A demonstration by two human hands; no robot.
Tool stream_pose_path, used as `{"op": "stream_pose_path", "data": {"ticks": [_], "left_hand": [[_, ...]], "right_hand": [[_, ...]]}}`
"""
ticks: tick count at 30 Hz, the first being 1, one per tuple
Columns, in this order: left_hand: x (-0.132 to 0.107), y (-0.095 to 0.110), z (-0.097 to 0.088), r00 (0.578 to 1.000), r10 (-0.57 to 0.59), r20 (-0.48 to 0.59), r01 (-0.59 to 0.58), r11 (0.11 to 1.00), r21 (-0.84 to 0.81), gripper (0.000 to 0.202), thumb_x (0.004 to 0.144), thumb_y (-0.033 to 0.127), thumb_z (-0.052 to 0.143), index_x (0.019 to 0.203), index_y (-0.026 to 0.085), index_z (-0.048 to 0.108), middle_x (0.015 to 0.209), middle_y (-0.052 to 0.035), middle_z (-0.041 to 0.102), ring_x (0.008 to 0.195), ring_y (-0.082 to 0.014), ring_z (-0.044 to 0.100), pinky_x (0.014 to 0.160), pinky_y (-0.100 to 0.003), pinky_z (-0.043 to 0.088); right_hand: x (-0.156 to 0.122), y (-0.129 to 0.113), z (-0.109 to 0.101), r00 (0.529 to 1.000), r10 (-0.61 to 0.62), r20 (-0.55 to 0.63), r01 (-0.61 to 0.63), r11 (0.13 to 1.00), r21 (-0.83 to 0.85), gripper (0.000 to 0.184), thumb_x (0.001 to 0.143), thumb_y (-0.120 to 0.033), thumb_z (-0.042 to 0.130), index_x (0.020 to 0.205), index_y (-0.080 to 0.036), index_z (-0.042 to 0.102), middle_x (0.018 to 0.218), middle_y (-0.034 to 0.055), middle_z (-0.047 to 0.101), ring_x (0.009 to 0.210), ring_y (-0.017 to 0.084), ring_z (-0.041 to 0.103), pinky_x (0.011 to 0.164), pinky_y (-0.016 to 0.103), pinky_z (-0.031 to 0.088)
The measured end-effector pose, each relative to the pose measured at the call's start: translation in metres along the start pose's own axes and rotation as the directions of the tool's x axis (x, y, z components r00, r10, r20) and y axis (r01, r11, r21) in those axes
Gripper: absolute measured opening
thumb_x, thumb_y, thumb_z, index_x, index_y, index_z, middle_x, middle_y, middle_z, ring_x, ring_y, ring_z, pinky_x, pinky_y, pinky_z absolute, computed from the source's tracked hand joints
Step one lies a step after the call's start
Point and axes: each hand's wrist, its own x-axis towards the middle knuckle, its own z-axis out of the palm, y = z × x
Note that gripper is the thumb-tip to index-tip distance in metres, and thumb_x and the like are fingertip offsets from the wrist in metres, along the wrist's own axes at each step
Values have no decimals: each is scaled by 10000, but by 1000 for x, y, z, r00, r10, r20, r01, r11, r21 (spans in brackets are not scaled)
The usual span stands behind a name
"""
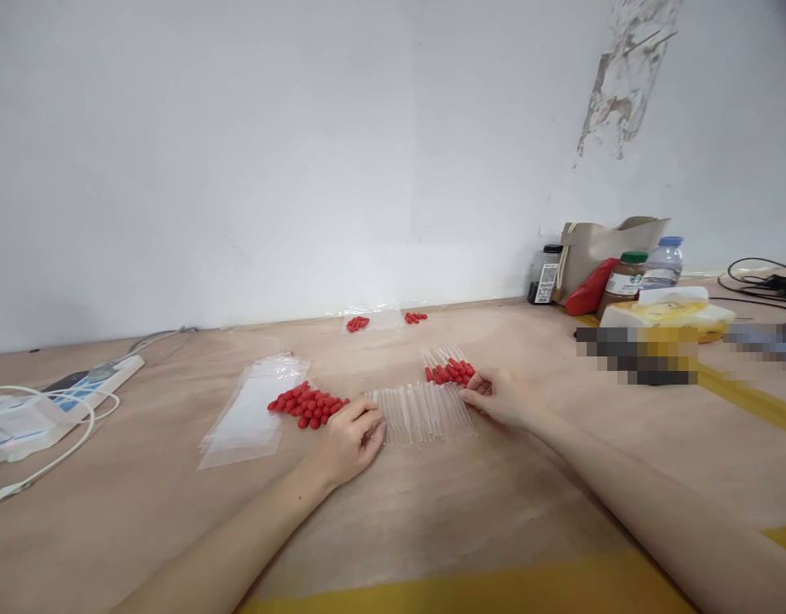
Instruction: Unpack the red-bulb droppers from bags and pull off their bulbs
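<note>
A row of clear plastic tubes (422, 412) lies on the brown table between my hands. My left hand (349, 439) rests at the row's left end, its fingers curled against the tubes. At the right end my right hand (499, 396) has curled fingers touching the tubes, next to a bunch of pipettes with red bulbs (450, 370). A heap of loose red bulbs (309, 404) lies just behind my left hand. A stack of clear zip bags (256, 408) sits to the left of that heap.
Two filled bags with red bulbs (358, 323) lie near the wall. A power strip with white cables (79, 388) is at far left. Bottles, a jar (623, 281), a paper bag and a tissue pack (671, 311) stand at the right. Yellow tape runs along the table's front.
</note>
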Motion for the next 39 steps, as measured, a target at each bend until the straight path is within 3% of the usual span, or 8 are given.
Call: {"op": "stream_pose_path", "data": {"ticks": [3,10,15,19,26,29,33,39], "left_hand": [[-1,4,-2,1000,-18,17,18,998,-54,189,790,224,497,940,155,589,927,-76,570,758,-142,576,670,-260,500],[-3,3,-5,999,-16,31,19,997,-78,264,768,286,540,998,164,587,973,-86,565,868,-184,555,760,-316,479],[-5,1,-8,999,-35,31,37,998,-48,362,726,364,592,1039,183,572,994,-85,549,901,-212,529,780,-352,460],[-4,-1,-14,999,-31,40,31,1000,-2,438,700,419,615,1069,192,557,1016,-86,540,919,-223,504,799,-379,432],[-3,-3,-16,994,-57,-95,68,991,114,238,771,328,554,962,195,606,942,-63,578,895,-206,501,799,-371,392],[-3,-3,-14,993,-59,-102,74,986,146,181,781,311,545,905,208,626,924,-57,590,892,-209,498,789,-375,377],[-2,-2,-14,993,-48,-103,64,985,157,153,788,303,534,858,216,638,928,-57,595,898,-211,498,784,-371,371],[-3,-2,-14,993,-50,-105,67,984,163,214,794,298,527,974,213,606,956,-61,587,903,-208,500,798,-369,370]], "right_hand": [[2,1,-5,1000,9,-17,-9,1000,6,227,711,-374,505,612,-182,575,556,0,608,518,113,537,494,216,378],[18,17,-7,975,66,-212,-62,998,26,269,724,-403,486,694,-166,609,571,14,616,510,113,530,444,203,324],[32,21,-3,968,68,-243,-76,997,-21,270,732,-406,478,727,-167,603,590,5,599,515,101,518,459,196,330],[42,23,-12,953,94,-287,-114,992,-55,252,713,-396,495,677,-157,570,606,19,584,534,109,501,465,205,311],[43,-12,-18,986,60,-153,-92,972,-216,309,665,-474,549,739,-183,621,733,32,632,636,125,544,517,205,333],[43,-27,-7,980,100,-172,-149,941,-303,316,664,-480,539,686,-180,636,763,56,646,675,151,563,530,220,336],[47,-32,4,972,140,-187,-195,926,-323,213,660,-355,550,591,-170,630,654,71,641,648,172,575,539,238,338],[43,-37,-7,970,108,-217,-170,942,-291,196,723,-318,496,658,-173,610,695,63,647,663,176,583,558,248,360]]}}
